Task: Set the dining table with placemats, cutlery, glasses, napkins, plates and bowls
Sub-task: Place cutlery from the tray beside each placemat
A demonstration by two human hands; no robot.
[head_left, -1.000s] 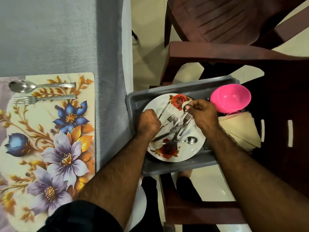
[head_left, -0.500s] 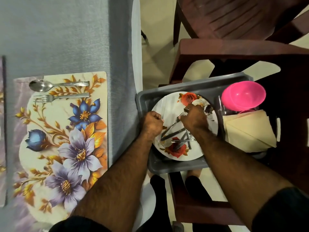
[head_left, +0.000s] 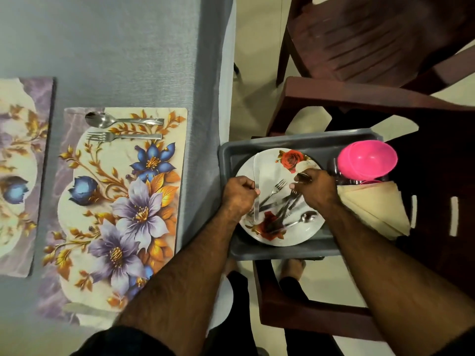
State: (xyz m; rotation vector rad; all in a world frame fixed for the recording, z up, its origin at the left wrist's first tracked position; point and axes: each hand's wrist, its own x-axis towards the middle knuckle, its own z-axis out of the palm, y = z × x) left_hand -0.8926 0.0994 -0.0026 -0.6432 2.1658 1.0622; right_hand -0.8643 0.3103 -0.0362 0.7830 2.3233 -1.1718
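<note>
over the grey tray (head_left: 303, 142) on a chair, the left hand (head_left: 237, 196) curls round a knife (head_left: 256, 176) above the rose plate (head_left: 270, 168). the right hand (head_left: 317, 187) pinches a utensil handle (head_left: 304, 176) over loose forks (head_left: 276, 190). a spoon (head_left: 102, 120) and fork (head_left: 108, 136) lie on the floral placemat (head_left: 115, 201).

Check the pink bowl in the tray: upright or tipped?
Tipped. The pink bowl leans on its side at the grey tray's far right end, its empty hollow facing the camera.
</note>
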